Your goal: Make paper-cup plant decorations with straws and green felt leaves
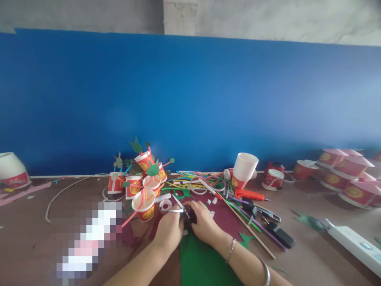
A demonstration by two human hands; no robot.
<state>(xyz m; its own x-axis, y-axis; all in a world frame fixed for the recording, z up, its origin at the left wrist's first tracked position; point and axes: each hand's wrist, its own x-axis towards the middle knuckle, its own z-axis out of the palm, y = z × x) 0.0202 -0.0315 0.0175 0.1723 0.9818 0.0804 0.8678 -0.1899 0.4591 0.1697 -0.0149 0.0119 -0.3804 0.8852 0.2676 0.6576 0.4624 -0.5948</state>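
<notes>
Right hand (203, 219): extended inward from lower right, back upward, fingers curled around the dark handles of the scissors (182, 207). Left hand (170, 226): extended inward from lower left, curled close against the same handles; exact hold hidden, not possible to tell. Scissors: between both hands, blades parted and pointing away to the left, near the tape roll (170, 203). Between the wrists: green sheet (204, 260).

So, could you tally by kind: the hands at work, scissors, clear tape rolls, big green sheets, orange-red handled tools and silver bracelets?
Hands, left hand and right hand: 2
Scissors: 1
Tape roll: 1
Big green sheet: 1
Orange-red handled tool: 1
Silver bracelets, chain and bangle: 2
Total: 8
</notes>
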